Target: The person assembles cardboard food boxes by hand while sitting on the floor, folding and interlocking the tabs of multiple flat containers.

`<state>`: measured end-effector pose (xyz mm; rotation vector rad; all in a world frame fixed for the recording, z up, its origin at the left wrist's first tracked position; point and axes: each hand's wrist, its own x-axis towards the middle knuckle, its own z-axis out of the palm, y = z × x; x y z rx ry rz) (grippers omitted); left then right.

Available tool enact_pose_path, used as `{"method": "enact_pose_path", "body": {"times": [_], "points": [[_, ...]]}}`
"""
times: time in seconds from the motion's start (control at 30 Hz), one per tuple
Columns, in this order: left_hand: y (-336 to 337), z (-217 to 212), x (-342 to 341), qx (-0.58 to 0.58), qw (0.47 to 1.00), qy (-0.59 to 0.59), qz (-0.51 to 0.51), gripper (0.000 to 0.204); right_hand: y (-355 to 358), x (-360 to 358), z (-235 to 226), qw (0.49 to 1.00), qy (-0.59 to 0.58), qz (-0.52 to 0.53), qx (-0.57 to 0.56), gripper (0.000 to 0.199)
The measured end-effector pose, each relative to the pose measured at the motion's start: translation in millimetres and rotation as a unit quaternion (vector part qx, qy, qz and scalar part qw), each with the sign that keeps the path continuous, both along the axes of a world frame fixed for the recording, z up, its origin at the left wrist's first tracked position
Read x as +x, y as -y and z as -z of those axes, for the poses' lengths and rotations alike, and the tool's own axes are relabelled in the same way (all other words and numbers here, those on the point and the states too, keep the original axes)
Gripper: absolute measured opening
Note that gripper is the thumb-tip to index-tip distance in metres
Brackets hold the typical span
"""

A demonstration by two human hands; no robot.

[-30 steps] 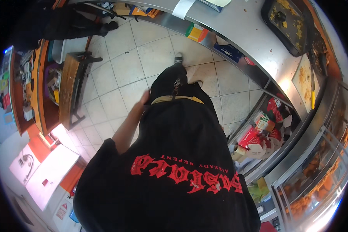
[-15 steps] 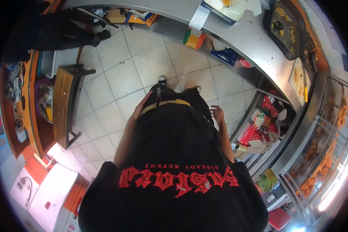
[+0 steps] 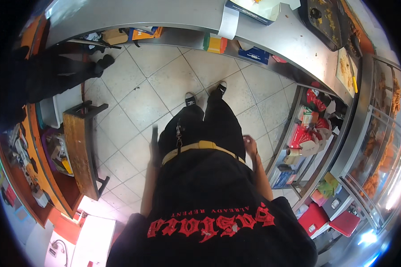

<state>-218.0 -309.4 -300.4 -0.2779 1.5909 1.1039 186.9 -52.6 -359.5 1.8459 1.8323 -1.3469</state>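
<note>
My left hand (image 3: 153,153) hangs beside my left hip, somewhat blurred. It is closed on a dark, slim, flat object (image 3: 154,133) that points away from me; its kind is hard to make out. My right hand (image 3: 250,146) hangs at my right thigh, fingers loosely bent and nothing visible in them. A dark band circles that wrist. Between the hands are my black trousers, a yellow belt (image 3: 205,145) and a metal clip (image 3: 179,133) hanging from it.
Ahead curves a steel counter (image 3: 173,13) bearing an open box (image 3: 254,11), a dark tray (image 3: 323,22) and a yellow-handled knife (image 3: 354,82). Packages fill the right shelf (image 3: 294,129). A wooden bench (image 3: 80,151) stands left; another person's dark-clothed leg (image 3: 67,73) extends beyond it.
My left hand has moved out from my hip, and the dark object now shows in it. The right hand's fingers have curled in. My view has shifted, and both feet show more fully.
</note>
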Motion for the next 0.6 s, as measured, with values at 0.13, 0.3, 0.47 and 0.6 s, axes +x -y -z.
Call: {"method": "enact_pose_path", "body": {"times": [0.13, 0.3, 0.47, 0.6], "points": [[-49, -39, -29, 0.055, 0.998, 0.003, 0.009, 0.051, 76, 50, 8, 0.998, 0.02, -0.029, -0.06, 0.022], [-81, -60, -21, -0.001, 0.988, 0.137, 0.067, 0.058, 133, 15, -24, 0.824, -0.327, 0.411, -0.213, 0.026], [-38, 54, -33, 0.027, 0.955, 0.015, 0.296, 0.06, 184, 33, -65, 0.979, -0.086, 0.142, -0.114, 0.027], [-65, 110, -42, 0.034, 0.95, 0.01, 0.311, 0.069, 189, 32, -67, 0.981, -0.082, 0.139, -0.109, 0.028]]}}
